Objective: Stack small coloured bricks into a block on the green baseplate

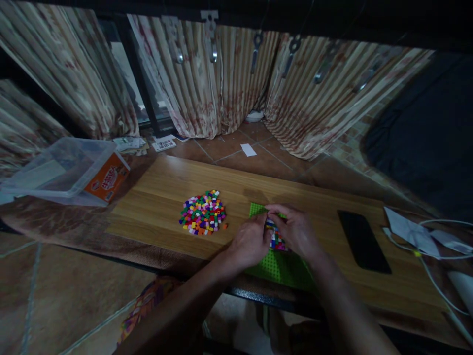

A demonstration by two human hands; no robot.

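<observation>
A green studded baseplate [275, 266] lies on the wooden board, with a patch of small coloured building bricks [278, 241] on it. My left hand [251, 239] is over the left side of that patch, its fingers curled and pressed together. From the other side my right hand [295, 229] reaches in with thumb and fingers pinched near the patch's far edge. The fingertips of both hands meet closely there, and whatever is between them is hidden. To the left, a loose pile of small multicoloured bricks [203, 213] is spread on the board.
The wooden board [148, 212] carries a black phone-like slab [364, 241] at right, near a white cable [428, 271]. A clear plastic bin [70, 167] with an orange label stands at left. Striped curtains [236, 84] hang behind, and metal hooks dangle overhead.
</observation>
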